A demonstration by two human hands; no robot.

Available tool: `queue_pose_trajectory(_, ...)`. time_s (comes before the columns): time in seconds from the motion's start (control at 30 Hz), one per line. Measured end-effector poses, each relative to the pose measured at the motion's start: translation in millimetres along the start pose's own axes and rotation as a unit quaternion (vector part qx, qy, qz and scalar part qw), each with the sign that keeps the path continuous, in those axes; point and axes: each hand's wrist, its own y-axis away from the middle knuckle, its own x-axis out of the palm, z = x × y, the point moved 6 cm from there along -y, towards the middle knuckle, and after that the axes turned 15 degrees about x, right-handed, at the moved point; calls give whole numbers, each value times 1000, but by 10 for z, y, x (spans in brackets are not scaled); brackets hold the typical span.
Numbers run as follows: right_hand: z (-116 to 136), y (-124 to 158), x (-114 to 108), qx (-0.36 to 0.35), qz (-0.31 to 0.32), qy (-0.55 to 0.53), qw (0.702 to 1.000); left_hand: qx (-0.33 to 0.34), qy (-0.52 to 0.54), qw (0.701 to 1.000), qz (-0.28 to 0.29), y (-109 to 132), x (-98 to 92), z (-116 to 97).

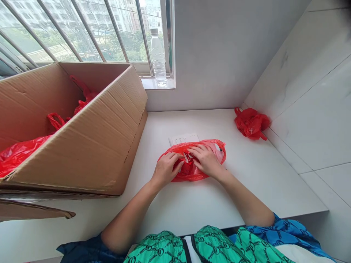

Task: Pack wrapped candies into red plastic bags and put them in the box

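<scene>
A red plastic bag (pixel 192 176) lies on the white tabletop in front of me, its mouth facing up. My left hand (pixel 168 167) is closed on the bag's left side, thumb and fingers bent over its edge. On the other side, my right hand (pixel 207 159) has its fingers curled over the bag's opening and grips the thin plastic. Between my fingertips, inside the bag, shows a red packet with white print (pixel 189 156), partly hidden. Behind the bag a sheet of white paper with writing (pixel 183 138) sticks out.
A large open cardboard box (pixel 82 146) with red bags (pixel 24 151) inside stands at the left, a loose flap (pixel 33 210) near it. One crumpled red bag (pixel 251 123) rests by the tiled right wall. On the windowsill stands a clear water bottle (pixel 158 58).
</scene>
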Motion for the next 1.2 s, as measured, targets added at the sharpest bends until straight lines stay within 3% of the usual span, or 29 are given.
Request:
queue_pose_trajectory(0.13,18,-18,-2,3,-16,-6,1000,-4,-1,1000,-6,-5,-22,-4)
queue_pose_trajectory(0.27,70,-11,-249,32,-107,-157,981,-43,-2,999,-34,8,-77,8)
queue_pose_trajectory(0.37,95,16,-308,59,-126,-268,953,-62,35,996,-49,16,-74,-6)
queue_pose_trajectory(0.53,113,25,-234,71,-90,-339,934,-63,54,996,-7,16,22,-28)
queue_pose_trajectory(0.67,0,40,-266,150,-82,-467,868,-118,146,982,-35,41,26,39)
queue_pose_trajectory(0.8,10,49,-289,161,-44,-570,805,-173,328,926,-67,52,43,61)
queue_pose_trajectory(0.93,38,34,-226,169,-3,-624,763,-184,472,861,-41,13,89,-25)
queue_pose_trajectory(1.07,60,42,-132,217,23,-618,755,-216,499,833,-106,-1,33,-33)
queue_pose_trajectory(1.2,272,93,36,201,163,-560,787,-238,472,833,-164,24,-28,2)
